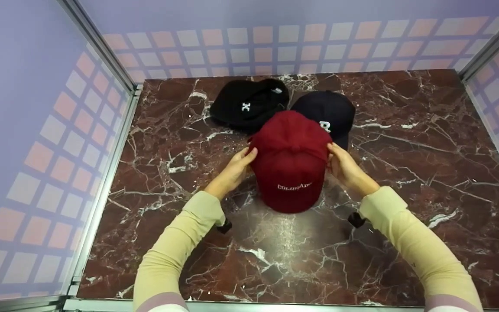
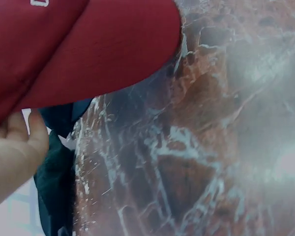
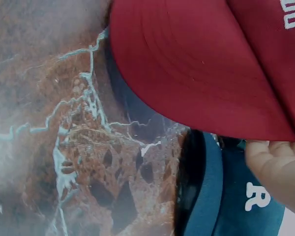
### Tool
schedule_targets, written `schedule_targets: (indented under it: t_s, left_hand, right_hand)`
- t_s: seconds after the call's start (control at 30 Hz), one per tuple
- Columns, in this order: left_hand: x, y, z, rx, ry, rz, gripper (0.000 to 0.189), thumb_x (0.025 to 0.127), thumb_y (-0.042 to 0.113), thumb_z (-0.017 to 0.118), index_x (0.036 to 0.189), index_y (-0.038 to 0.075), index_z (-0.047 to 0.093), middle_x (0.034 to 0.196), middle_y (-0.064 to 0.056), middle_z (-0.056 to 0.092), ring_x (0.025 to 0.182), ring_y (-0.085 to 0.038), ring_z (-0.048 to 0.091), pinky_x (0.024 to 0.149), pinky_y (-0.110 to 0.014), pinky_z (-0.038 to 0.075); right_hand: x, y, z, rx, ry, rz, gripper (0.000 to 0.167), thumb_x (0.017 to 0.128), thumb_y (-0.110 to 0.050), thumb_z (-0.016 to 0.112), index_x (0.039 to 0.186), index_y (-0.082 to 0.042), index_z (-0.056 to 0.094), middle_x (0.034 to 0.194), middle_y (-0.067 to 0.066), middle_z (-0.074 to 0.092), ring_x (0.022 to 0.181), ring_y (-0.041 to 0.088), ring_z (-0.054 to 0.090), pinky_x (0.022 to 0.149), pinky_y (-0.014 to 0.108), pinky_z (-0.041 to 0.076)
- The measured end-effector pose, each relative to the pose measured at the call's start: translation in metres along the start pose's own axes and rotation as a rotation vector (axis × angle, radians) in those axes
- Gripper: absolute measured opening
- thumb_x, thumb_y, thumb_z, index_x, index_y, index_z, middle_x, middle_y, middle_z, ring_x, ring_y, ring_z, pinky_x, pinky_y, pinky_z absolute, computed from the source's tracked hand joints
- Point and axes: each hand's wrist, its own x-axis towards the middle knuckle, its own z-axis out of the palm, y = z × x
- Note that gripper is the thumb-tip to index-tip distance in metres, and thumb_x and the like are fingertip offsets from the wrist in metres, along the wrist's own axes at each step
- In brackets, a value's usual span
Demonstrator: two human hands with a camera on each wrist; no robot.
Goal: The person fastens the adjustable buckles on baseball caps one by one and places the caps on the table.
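A red baseball cap point(image 1: 290, 160) with white lettering on its front is held between both hands, its brim toward the person. My left hand point(image 1: 237, 169) grips its left side, the thumb lying on the outside and the other fingers partly hidden beneath. On the opposite side my right hand point(image 1: 345, 168) grips the edge, with fingers tucked under. In the wrist views the brim hangs over the table. Behind the red cap lie a black cap point(image 1: 236, 106) with a small white emblem and a dark navy cap point(image 1: 329, 108) bearing a white letter R, which the red cap partly overlaps.
The brown marbled table point(image 1: 405, 182) has white veins and a glare spot near the front. Lilac walls with pink and white squares point(image 1: 275, 43) enclose it at the back and sides. A metal rail point(image 1: 102, 190) runs along the left edge.
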Motion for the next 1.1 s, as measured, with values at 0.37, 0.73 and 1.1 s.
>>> schedule_targets:
  t_s: [0.37,0.73,1.1]
  left_hand:
    - [0.011,-0.024,-0.004,0.152,0.147,-0.162,0.050,0.094,0.038,0.033,0.137,0.013,0.022,0.130,-0.016,0.038,0.112,-0.032,0.045,0.092,-0.041,0.038]
    - [0.010,-0.036,-0.010,0.377,0.151,-0.280,0.053,0.092,0.043,0.034,0.138,0.022,0.018,0.120,-0.013,0.045,0.088,-0.022,0.051,0.082,-0.034,0.041]
    - [0.006,-0.023,-0.005,0.650,0.150,-0.221,0.059,0.094,0.039,0.033,0.141,0.010,0.013,0.135,-0.019,0.035,0.104,-0.031,0.053,0.088,-0.041,0.042]
  right_hand:
    - [0.008,0.016,-0.016,-0.253,0.023,0.158,0.052,0.083,-0.065,0.029,0.099,-0.019,0.045,0.076,-0.008,0.063,0.069,0.009,0.058,0.073,0.030,0.042]
    - [0.007,0.021,-0.020,-0.457,0.102,0.235,0.052,0.085,-0.062,0.030,0.095,-0.013,0.044,0.069,-0.005,0.055,0.069,0.014,0.054,0.075,0.036,0.043]
    - [0.011,0.005,-0.011,-0.767,0.195,0.079,0.057,0.090,-0.039,0.043,0.124,0.008,0.040,0.102,0.016,0.052,0.090,0.023,0.051,0.080,0.033,0.042]
